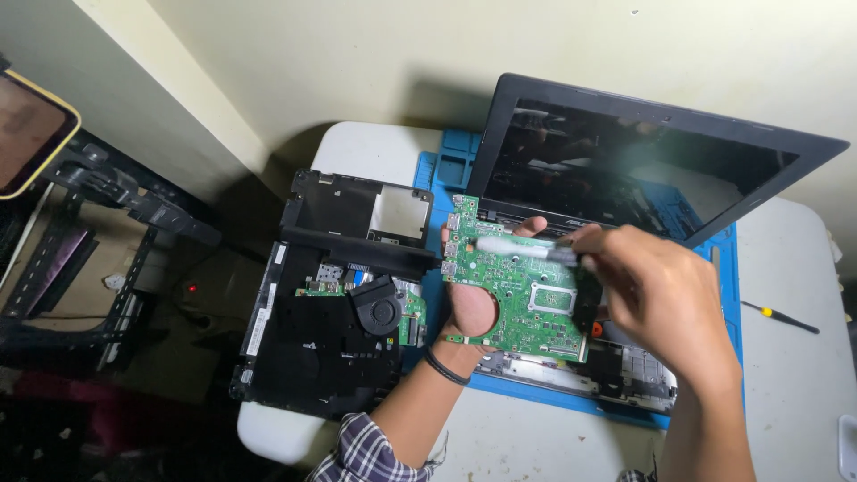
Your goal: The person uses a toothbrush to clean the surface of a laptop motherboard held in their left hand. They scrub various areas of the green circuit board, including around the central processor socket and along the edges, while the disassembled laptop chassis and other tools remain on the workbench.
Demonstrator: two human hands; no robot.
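A plaid sleeve is seen at the lower edge, with a dark band worn on the wrist above it. The left hand is cupped palm-up under a green board, which is held tilted above the blue mat. The right hand is closed around a pale brush, whose tip is laid across the top of the board; it is blurred. Beneath the hands, the opened laptop base is lying on the mat. To the left, a second black chassis with a round fan is resting on the white table. A small screwdriver is lying well apart to the right. Farther back, the dark screen is leaned up towards the wall.
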